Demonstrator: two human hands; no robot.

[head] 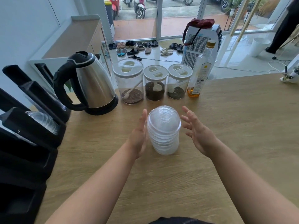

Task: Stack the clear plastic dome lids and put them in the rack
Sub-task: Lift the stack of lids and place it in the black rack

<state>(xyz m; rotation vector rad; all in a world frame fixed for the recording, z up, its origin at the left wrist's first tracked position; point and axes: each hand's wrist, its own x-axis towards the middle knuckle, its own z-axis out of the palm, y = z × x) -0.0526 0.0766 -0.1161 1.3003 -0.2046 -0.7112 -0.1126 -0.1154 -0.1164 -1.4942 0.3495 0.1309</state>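
Note:
A stack of several clear plastic dome lids (163, 129) stands upright on the wooden table (234, 126) in the middle of the view. My left hand (139, 135) is flat against the stack's left side, fingers straight and together. My right hand (196, 131) hovers just right of the stack, fingers spread and slightly curled, a small gap away from the lids. The black rack (27, 143) stands at the left edge of the table, and one of its slots holds another row of clear dome lids (42, 121) lying on their side.
A steel electric kettle (90, 84) with a black handle stands behind the rack. Three clear jars with white lids (154, 83) and a glass bottle (201, 70) line the table's far edge. A white object (291, 75) sits at the far right corner.

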